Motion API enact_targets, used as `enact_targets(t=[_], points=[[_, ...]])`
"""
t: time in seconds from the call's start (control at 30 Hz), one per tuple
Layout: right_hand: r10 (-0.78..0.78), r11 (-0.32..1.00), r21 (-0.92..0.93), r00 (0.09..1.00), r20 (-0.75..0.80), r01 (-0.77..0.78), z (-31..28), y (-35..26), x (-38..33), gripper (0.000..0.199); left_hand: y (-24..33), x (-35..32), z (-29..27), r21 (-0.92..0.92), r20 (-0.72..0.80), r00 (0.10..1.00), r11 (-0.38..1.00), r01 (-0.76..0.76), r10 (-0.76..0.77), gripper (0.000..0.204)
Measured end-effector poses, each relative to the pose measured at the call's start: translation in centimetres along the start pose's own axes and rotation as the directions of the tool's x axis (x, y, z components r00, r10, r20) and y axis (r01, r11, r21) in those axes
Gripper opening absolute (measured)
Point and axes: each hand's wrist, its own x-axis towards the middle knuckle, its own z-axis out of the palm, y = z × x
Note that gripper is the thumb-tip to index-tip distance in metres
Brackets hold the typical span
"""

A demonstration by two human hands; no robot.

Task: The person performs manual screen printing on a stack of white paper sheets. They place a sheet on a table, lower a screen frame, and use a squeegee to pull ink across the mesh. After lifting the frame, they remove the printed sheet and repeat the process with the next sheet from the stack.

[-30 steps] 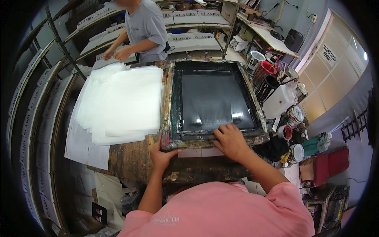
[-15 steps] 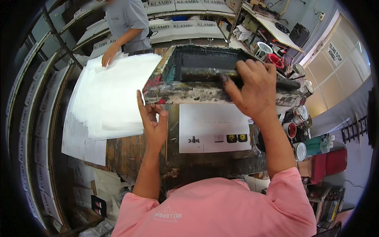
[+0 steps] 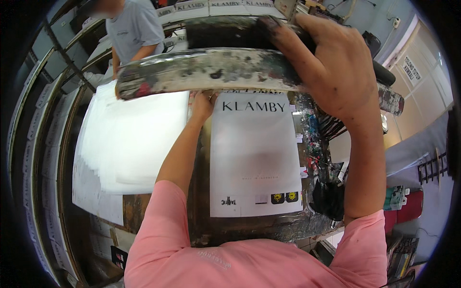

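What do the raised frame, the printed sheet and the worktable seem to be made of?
The raised frame looks like wood, rough, with paint blotches all over its front. The printed sheet is probably paper, flat, white and matt, though plastic film is possible. The worktable seems dark, worn wood, judging by its brown, stained surface.

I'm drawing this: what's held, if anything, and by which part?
The right hand holds the dark bar and frame's near edge, right of middle. For the left hand, by the printed paper, I can't tell.
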Motion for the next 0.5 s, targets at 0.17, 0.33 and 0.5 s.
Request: enact_targets(t=[0.17,0.33,0.5], points=[[-0.057,0.998,-0.011,0.998,0.014,0.057,0.9,1.7,0.0,0.028,-0.9,0.2,3.5,-0.081,0.055,0.992,0.99,0.115,-0.111,0.02],[-0.072,0.997,-0.023,0.997,-0.007,0.072,1.1,2.5,0.2,0.028,-0.2,0.4,-2.6,-0.455,0.221,0.924,0.805,0.381,-0.312,0.018],[-0.095,0.991,-0.094,0.995,-0.042,0.091,0.4,1.2,1.1,0.028,-2.7,-6.2,-18.0,-0.374,0.098,0.811,0.734,0.566,-0.576,0.023]])
